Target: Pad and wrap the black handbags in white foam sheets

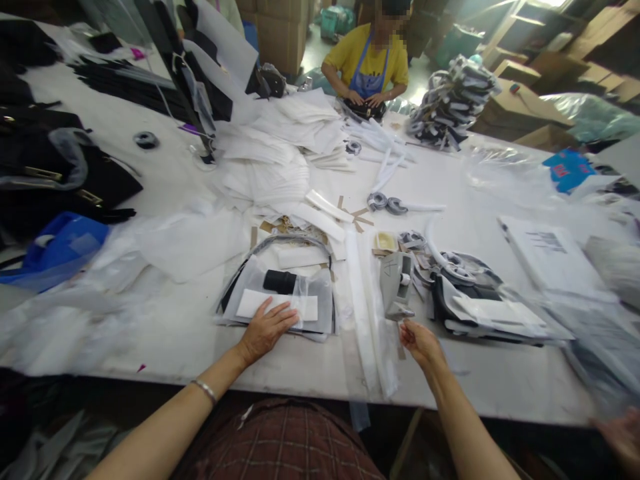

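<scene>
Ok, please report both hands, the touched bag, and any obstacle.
Left hand open, lying on white sheet over wrapped bag. Right hand at near end of grey tape dispenser, grip unclear. Long white strips between bag and dispenser.

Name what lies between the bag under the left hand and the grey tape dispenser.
Long white strips, running lengthwise between them, in the head view.

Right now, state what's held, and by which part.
Left hand holds nothing, resting on the white strip; right hand, near the tape dispenser: cannot be told.
</scene>
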`<state>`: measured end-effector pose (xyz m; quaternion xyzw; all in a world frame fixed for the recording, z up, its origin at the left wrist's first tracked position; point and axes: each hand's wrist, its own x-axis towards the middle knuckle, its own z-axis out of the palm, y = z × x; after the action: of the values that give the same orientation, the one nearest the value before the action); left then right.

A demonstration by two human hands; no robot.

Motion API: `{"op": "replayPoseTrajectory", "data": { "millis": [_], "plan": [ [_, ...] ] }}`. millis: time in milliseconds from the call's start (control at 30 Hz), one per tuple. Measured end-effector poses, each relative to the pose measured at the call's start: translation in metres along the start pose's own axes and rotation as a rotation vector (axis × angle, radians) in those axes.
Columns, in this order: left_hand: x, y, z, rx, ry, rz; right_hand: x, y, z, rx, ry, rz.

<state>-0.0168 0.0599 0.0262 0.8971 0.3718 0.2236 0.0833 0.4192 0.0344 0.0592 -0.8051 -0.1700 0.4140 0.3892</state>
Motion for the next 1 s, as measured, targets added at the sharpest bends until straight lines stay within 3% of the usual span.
{"op": "replayPoseTrajectory", "data": {
  "millis": [133,233,300,400,467,567,667,833,1000],
  "plan": [
    [-0.002,0.005,0.001,-0.028,0.008,-0.039,-0.003,-0.012,-0.021,-0.249,-0.065,0.017],
    [-0.004,0.004,0.005,-0.047,0.023,-0.052,-0.024,-0.038,-0.010,-0.567,-0.249,-0.124],
    [-0.005,0.004,0.008,-0.062,0.022,-0.064,-0.049,-0.065,0.023,-0.664,-0.535,-0.277],
    [-0.006,0.004,0.010,-0.079,0.004,-0.087,-0.091,-0.109,0.101,-0.794,-0.980,-0.442],
    [-0.007,0.004,0.011,-0.092,-0.006,-0.086,-0.111,-0.131,0.155,-0.989,-1.140,-0.586],
    [-0.008,0.004,0.012,-0.111,-0.005,-0.078,-0.123,-0.143,0.220,-1.427,-1.144,-0.860],
    [-0.009,0.004,0.012,-0.112,-0.017,-0.082,-0.119,-0.139,0.260,-1.764,-1.138,-0.969],
    [-0.008,0.005,0.008,-0.119,-0.055,-0.088,-0.108,-0.127,0.292,-1.931,-1.178,-1.009],
    [-0.007,0.006,0.007,-0.122,-0.034,-0.091,-0.105,-0.114,0.312,-1.974,-1.119,-1.084]
  ]
}}
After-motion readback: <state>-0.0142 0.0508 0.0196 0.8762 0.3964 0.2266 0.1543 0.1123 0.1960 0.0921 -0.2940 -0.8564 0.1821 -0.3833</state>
